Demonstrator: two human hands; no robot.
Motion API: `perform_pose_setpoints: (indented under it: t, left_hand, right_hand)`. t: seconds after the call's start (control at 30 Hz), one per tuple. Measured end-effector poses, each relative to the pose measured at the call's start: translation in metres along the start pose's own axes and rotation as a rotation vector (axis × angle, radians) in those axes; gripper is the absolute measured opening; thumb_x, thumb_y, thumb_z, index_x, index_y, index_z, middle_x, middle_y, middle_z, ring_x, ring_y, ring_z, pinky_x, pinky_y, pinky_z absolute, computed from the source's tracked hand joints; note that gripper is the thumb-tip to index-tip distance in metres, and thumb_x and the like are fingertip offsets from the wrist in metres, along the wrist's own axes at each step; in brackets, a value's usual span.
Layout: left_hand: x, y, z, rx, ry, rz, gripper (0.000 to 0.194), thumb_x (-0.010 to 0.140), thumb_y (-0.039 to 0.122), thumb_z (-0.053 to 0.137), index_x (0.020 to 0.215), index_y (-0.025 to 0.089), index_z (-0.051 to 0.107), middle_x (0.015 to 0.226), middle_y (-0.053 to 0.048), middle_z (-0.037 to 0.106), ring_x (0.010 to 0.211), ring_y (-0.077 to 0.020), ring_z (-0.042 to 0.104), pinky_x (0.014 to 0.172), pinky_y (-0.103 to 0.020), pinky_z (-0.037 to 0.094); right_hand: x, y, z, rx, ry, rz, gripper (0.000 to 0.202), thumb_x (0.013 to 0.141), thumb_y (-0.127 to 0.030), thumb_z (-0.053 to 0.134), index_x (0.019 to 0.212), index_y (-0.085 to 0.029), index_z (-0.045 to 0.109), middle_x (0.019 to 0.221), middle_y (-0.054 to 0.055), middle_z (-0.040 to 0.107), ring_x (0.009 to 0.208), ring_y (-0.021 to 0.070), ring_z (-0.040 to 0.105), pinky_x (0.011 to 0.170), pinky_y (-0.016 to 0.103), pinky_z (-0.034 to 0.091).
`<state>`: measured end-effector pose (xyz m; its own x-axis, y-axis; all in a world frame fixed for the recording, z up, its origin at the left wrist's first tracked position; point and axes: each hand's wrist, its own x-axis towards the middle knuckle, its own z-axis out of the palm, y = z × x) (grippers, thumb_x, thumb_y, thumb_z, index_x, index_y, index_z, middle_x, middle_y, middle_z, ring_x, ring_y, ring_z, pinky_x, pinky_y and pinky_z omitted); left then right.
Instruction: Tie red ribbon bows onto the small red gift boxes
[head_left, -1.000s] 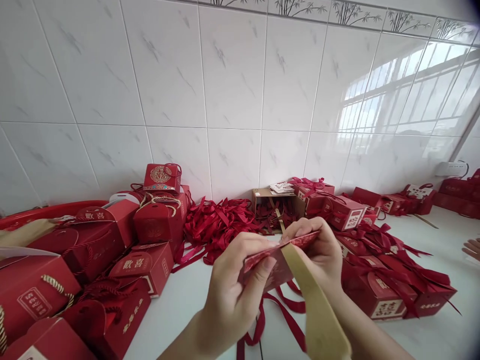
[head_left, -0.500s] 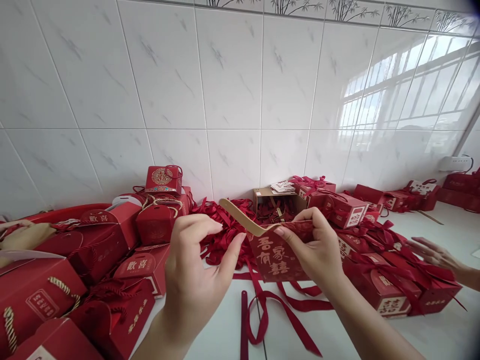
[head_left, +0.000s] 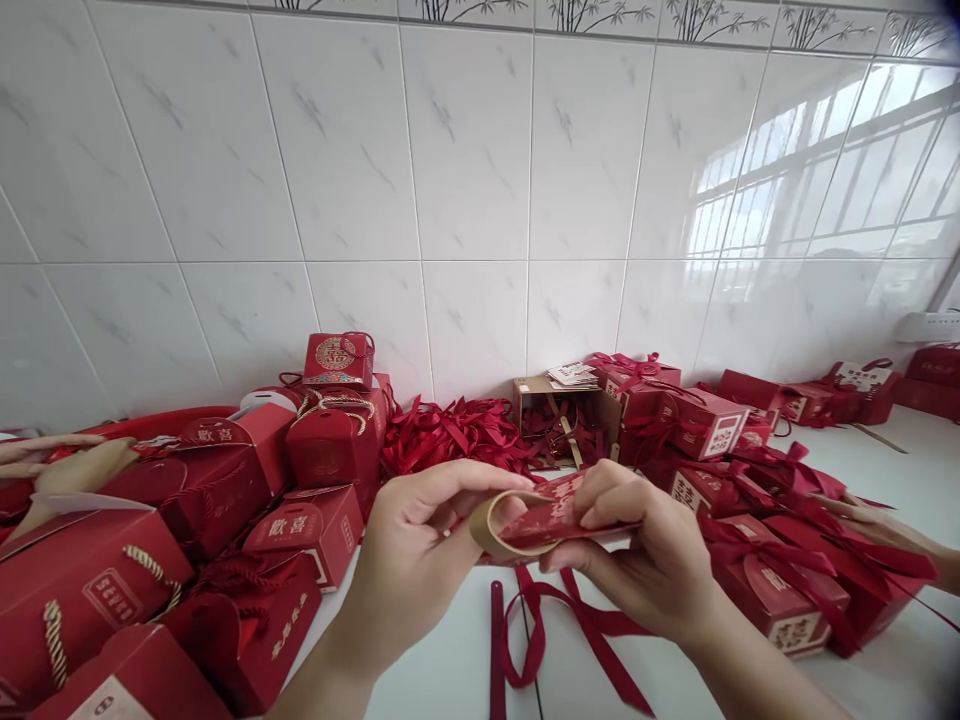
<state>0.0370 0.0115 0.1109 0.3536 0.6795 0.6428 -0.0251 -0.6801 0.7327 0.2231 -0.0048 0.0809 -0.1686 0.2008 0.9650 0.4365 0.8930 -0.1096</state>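
My right hand (head_left: 630,540) grips a red paper gift box (head_left: 559,495) with gold characters, thumb below and fingers on top. A paper strap (head_left: 487,525), red with a tan side, curls into a loop at the box's left end. Bent round that loop, my left hand (head_left: 424,540) has its thumb against the strap and its fingertips by the box's upper edge. On the table below lie a loose red ribbon (head_left: 600,640) and a flat dark red strip (head_left: 497,650).
Red gift boxes (head_left: 304,525) crowd the left, some with gold cord handles. A heap of red ribbon (head_left: 450,435) and an open carton (head_left: 525,395) stand by the tiled wall. Ribbon-tied boxes (head_left: 772,580) fill the right. Other people's hands show at the far left (head_left: 45,455) and right (head_left: 885,530).
My left hand has moved right and closed on the strap, which stuck out free before and now bends into a loop. The gift box has tipped from facing me to lying flatter.
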Motion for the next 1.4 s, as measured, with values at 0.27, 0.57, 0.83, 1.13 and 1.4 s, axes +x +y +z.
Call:
perform_pose_setpoints:
  t: [0.27,0.57,0.83,1.13,1.4]
  left_hand:
    - [-0.0029,0.0002,-0.0025,-0.072,-0.074,-0.014,0.012,0.081,0.016,0.066,0.087,0.024,0.074,0.077,-0.001,0.073,0.067,-0.0141,0.069,0.058,-0.020,0.059]
    - [-0.0044,-0.0002,-0.0032,-0.090,-0.150,0.024,0.014,0.084,0.013,0.062,0.088,0.023,0.071,0.079,-0.001,0.072,0.068,-0.0124,0.067,0.059,-0.019,0.056]
    - [-0.0053,-0.0004,-0.0054,-0.141,-0.327,0.122,0.012,0.085,0.013,0.059,0.090,0.021,0.066,0.081,-0.004,0.068,0.074,-0.0147,0.064,0.065,-0.024,0.053]
    - [-0.0050,-0.0029,0.0000,-0.061,-0.348,0.297,0.027,0.075,-0.001,0.065,0.093,0.018,0.063,0.089,-0.007,0.066,0.083,-0.0179,0.067,0.068,-0.026,0.058]
    - [-0.0038,-0.0088,0.0014,0.052,-0.189,0.510,0.026,0.077,0.002,0.065,0.097,0.019,0.065,0.088,-0.007,0.070,0.085,-0.0200,0.069,0.076,-0.032,0.059]
  right_hand:
    - [0.0009,-0.0017,-0.0014,0.010,-0.003,-0.016,0.021,0.085,-0.033,0.065,0.084,-0.022,0.046,0.065,-0.001,0.055,0.055,0.0131,0.055,0.048,0.027,0.045]
    - [0.0010,-0.0009,-0.0013,0.049,-0.002,-0.035,0.021,0.084,-0.032,0.066,0.085,-0.021,0.048,0.065,0.000,0.057,0.054,0.0128,0.054,0.049,0.028,0.045]
    - [0.0042,-0.0040,-0.0045,0.066,0.007,-0.154,0.020,0.084,-0.028,0.067,0.085,-0.019,0.049,0.061,0.002,0.061,0.052,0.0141,0.058,0.048,0.029,0.046]
    - [-0.0018,-0.0032,-0.0043,0.139,0.079,-0.151,0.017,0.084,-0.022,0.067,0.089,-0.019,0.051,0.067,0.003,0.062,0.059,0.0156,0.059,0.052,0.031,0.049]
    - [-0.0054,-0.0049,0.0010,0.238,0.073,-0.063,0.021,0.083,-0.014,0.067,0.096,-0.018,0.052,0.082,0.006,0.063,0.073,0.0167,0.062,0.065,0.034,0.052]
